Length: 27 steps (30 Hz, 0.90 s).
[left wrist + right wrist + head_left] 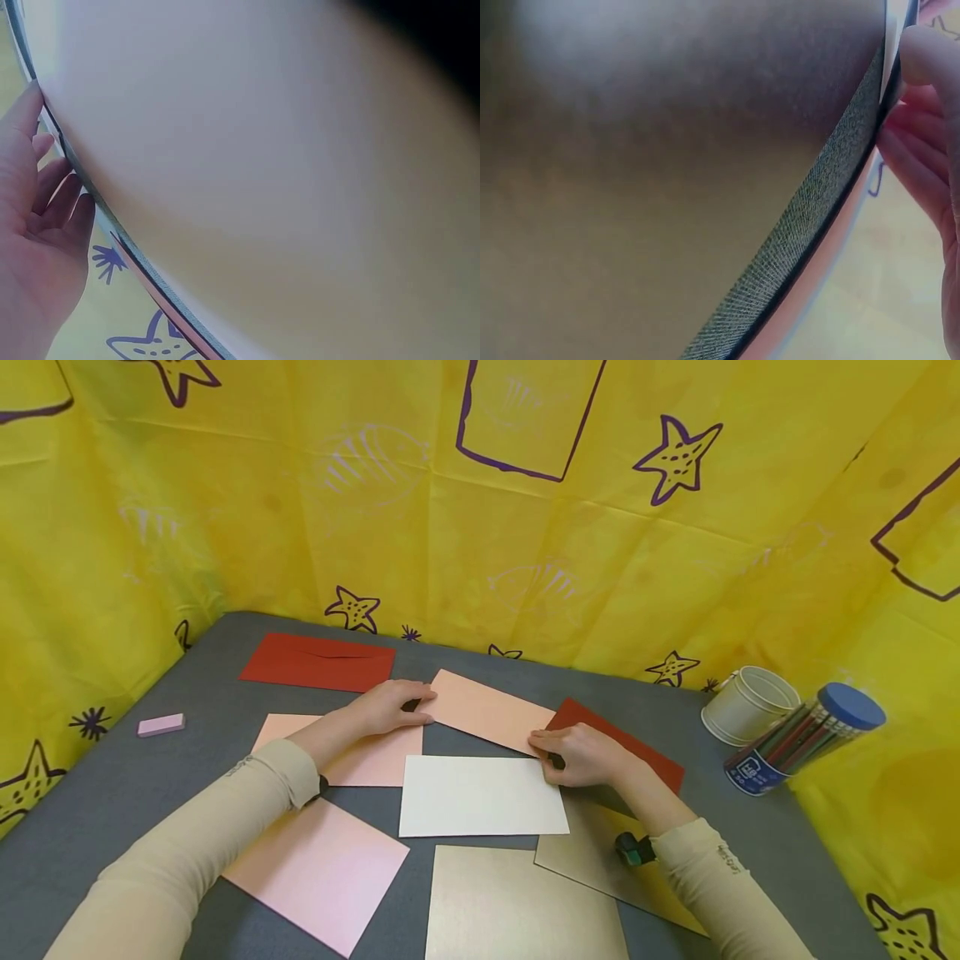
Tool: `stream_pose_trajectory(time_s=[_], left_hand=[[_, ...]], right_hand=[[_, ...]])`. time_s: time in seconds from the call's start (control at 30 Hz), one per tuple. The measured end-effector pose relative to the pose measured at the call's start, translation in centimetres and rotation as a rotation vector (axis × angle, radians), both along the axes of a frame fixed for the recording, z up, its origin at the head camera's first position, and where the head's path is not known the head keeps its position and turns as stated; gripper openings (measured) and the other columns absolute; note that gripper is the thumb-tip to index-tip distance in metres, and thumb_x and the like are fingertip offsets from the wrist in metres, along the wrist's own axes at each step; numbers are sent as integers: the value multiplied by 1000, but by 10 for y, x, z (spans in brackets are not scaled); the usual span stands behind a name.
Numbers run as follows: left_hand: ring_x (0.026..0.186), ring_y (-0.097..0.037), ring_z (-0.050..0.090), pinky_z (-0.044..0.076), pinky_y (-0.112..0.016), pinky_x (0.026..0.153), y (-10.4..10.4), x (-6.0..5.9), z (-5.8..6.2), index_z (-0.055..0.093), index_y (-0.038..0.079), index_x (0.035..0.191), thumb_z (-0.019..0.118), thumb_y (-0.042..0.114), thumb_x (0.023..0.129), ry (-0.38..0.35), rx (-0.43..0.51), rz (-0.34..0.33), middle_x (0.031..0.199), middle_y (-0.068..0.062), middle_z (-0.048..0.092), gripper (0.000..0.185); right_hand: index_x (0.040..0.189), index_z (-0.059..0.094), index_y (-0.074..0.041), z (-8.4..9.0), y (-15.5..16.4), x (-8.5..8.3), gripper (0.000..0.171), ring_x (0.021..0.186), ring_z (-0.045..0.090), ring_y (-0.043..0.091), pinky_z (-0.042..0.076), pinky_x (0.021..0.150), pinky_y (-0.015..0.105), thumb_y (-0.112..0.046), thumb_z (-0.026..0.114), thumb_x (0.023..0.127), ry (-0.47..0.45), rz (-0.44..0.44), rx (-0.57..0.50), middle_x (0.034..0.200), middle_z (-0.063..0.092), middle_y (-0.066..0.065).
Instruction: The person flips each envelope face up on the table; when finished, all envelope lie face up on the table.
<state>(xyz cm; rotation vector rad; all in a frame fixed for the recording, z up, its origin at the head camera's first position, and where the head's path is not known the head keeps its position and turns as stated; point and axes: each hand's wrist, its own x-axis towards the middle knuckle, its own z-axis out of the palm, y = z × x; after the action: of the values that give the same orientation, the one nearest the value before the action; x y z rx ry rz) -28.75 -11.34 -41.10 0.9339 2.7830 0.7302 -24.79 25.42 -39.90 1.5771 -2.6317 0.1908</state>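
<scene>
**Peach envelope held at both ends, nothing filled yet**

Head view showed both my hands on the peach envelope (486, 714), which lay flat on the grey table (112, 793), angled between the far red envelope (318, 662) and a second red envelope (637, 752) partly under it. My left hand (390, 707) gripped its left end, fingers curled over the edge; my right hand (581, 753) pinched its near right corner.

Wrist views were too close and blurred to add much. The left showed fingers (45, 202) against a paper edge; the right showed a fingertip (930, 56) on one.

Progress, as I judged it: early. The envelope looked closed and flat; whether its flap was lifted I could not tell. The white card (480, 795) sat just in front, untouched. The pink sheets (318, 868) and tan sheets (517, 906) lay spread out nearer me. Eraser (161, 724), cup (748, 703) and pencil tub (802, 739) stood aside, unused.
</scene>
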Motion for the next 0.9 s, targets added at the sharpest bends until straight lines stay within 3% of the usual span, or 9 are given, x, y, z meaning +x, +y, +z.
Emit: stream_pose_trajectory(time_s=[0.1, 0.37, 0.6, 0.73, 0.9], left_hand=[[135, -35, 40, 31, -50, 111, 0, 0, 0, 55, 6, 138, 68, 32, 92, 2, 3, -5, 143, -15, 49, 54], [134, -36, 43, 32, -50, 110, 0, 1, -1, 57, 6, 137, 68, 31, 93, 9, 5, -24, 142, -16, 51, 52], [130, -35, 47, 35, -50, 108, -2, 1, 0, 59, 7, 135, 67, 25, 93, 69, 41, -33, 138, -16, 54, 46], [129, -33, 49, 37, -49, 107, -3, 2, 2, 61, 11, 134, 65, 27, 95, 85, 87, -6, 136, -12, 57, 42], [125, -30, 53, 40, -48, 104, -4, 2, 4, 65, 14, 130, 64, 31, 96, 107, 137, 16, 131, -9, 61, 38]], right_hand=[[120, 68, 0, -2, 0, 1, 39, 55, 59, 11, 26, 42, 15, -9, 65, 82, 46, 9, -1, 116, 68, 15], [120, 67, 0, -1, 2, 5, 38, 52, 56, 13, 37, 46, 13, 0, 68, 82, 104, -9, -6, 112, 70, 12], [120, 65, 2, 2, 8, 6, 44, 51, 50, 10, 39, 47, 14, 5, 70, 76, 190, 24, -129, 107, 72, 12], [119, 66, 1, 2, 10, 6, 46, 53, 47, 9, 36, 46, 15, 6, 69, 74, 230, 25, -190, 105, 72, 10], [117, 69, -4, 2, 12, 5, 44, 65, 60, 11, 51, 55, 22, 2, 71, 73, 275, 18, -245, 103, 73, 5]])
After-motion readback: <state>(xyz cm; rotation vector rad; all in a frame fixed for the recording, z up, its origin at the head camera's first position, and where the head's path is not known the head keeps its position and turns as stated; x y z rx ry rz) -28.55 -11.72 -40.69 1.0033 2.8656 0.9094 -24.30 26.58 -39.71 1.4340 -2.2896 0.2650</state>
